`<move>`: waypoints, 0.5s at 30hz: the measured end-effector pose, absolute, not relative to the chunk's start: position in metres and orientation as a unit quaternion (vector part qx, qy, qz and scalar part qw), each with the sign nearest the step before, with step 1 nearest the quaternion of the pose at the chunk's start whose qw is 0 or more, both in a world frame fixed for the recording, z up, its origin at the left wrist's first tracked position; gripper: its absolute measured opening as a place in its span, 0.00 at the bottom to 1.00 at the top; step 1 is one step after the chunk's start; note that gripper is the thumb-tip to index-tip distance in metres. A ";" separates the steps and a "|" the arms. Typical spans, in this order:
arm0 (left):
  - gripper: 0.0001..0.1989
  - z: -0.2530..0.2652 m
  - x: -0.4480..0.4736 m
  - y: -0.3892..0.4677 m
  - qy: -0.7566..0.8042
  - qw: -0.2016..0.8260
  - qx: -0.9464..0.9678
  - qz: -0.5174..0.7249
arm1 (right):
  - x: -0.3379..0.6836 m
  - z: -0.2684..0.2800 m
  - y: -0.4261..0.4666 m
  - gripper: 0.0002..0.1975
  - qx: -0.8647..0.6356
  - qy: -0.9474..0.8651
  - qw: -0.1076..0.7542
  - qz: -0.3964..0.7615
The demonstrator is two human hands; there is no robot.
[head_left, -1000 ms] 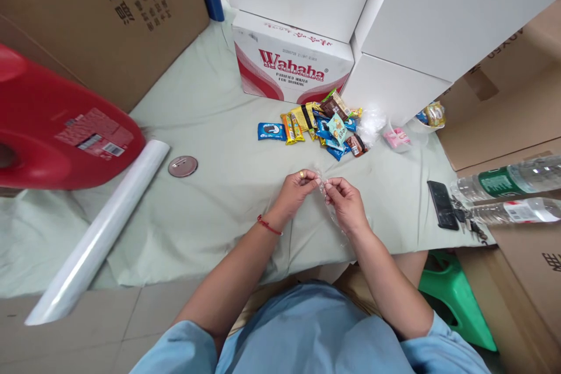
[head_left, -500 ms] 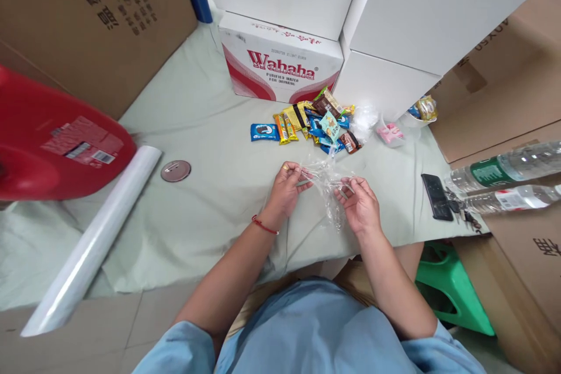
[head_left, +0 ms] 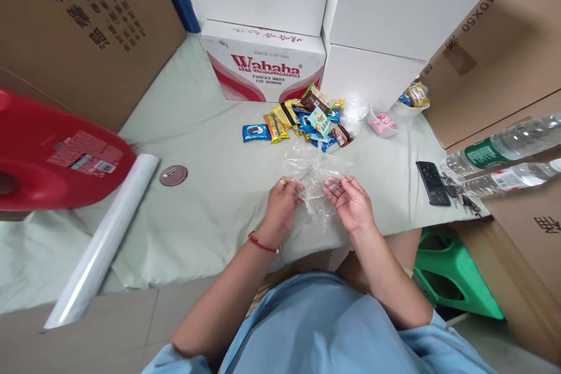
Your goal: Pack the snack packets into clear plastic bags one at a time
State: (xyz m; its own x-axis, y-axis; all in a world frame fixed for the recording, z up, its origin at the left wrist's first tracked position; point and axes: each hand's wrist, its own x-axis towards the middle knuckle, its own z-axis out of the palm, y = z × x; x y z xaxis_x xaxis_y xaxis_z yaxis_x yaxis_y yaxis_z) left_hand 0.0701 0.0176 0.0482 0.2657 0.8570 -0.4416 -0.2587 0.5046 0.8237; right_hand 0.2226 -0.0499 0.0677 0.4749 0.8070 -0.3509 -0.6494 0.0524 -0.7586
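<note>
Between my two hands a thin, clear plastic bag [head_left: 314,178] is spread above the table. My left hand [head_left: 283,201] pinches its left side, fingers closed on the film. On the other side my right hand [head_left: 350,201] grips the bag between thumb and fingers, palm turned partly up. The bag is crumpled and see-through, so its opening cannot be made out. Just beyond it lies a pile of small wrapped snacks [head_left: 307,117] in blue, yellow, green and brown. A blue snack packet [head_left: 256,132] lies at the pile's left end.
Behind the snacks stands a Wahaha water carton [head_left: 267,67]. To the right are a white bowl [head_left: 409,110] of snacks, a pink packet [head_left: 383,124], a phone [head_left: 433,183], keys and two bottles. A film roll [head_left: 105,239], red jug [head_left: 65,152] and round tin [head_left: 173,175] are left.
The camera view has shifted slightly. My hands have come a little closer together and lower, and the bag's film now spreads wider toward the snacks.
</note>
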 end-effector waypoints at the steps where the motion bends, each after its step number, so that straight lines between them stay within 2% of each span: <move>1: 0.15 0.047 0.067 0.019 0.482 0.721 0.302 0.396 | 0.227 0.066 -0.051 0.10 -0.477 -0.072 0.721 0.497; 7: 0.14 0.049 0.046 0.027 0.520 0.697 0.271 0.413 | 0.264 0.047 -0.055 0.13 -0.581 -0.034 0.689 0.432; 12: 0.18 0.055 0.011 0.037 0.499 0.733 0.326 0.328 | 0.292 0.036 -0.058 0.14 -0.654 -0.077 0.640 0.396; 15: 0.21 0.050 -0.013 0.042 0.517 0.707 0.404 0.264 | 0.302 0.033 -0.058 0.14 -0.672 -0.103 0.618 0.394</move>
